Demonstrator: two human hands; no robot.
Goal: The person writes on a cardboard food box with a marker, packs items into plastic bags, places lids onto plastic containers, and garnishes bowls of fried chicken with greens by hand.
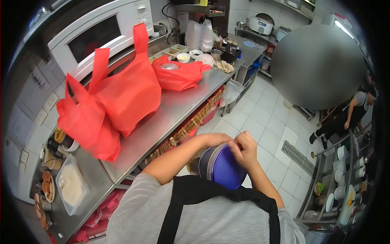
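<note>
A steel bench (174, 106) is running along the left, a white microwave (95, 38) sitting above it. Red bags (132, 95) are standing on the bench. A wall sheet (34, 79) is bearing dark print, unreadable here. A purple-lidded tub (227, 166) is sitting close before the black apron (215, 188). The right hand (244, 149) is curling half closed at the lid's rim; the left hand (217, 139) is lying across its far edge, fingers partly hidden, grip unclear.
</note>
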